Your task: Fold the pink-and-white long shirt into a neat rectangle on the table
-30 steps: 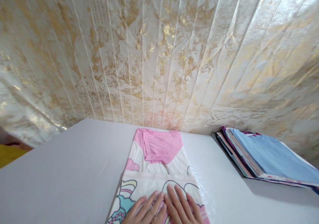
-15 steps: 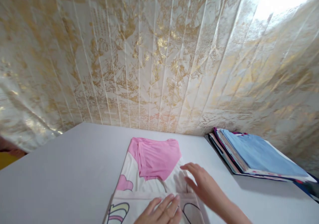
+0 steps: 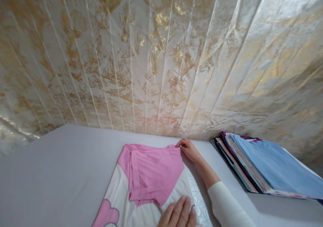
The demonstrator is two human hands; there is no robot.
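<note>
A white shirt with pink shoulders and a pink sleeve (image 3: 153,173) lies folded on the table, its sleeve turned in across the top. A pink cloud print shows at its lower left. My right hand (image 3: 189,149) pinches the shirt's far right corner between thumb and fingers. Nearer to me, my left hand (image 3: 178,213) rests flat on the white part, fingers stretched out. Along the right edge of the shirt shows a strip of clear, shiny plastic (image 3: 198,195). The shirt's lower end is outside the view.
A stack of folded clothes (image 3: 272,166) with a light blue garment on top stands at the right. The white table (image 3: 63,173) reaches back to a wall covered with shiny gold-and-white patterned sheeting (image 3: 151,58).
My right hand has moved away from me to the far right corner and closed on it. The view has shifted closer to the shirt, and the plastic strip now shows.
</note>
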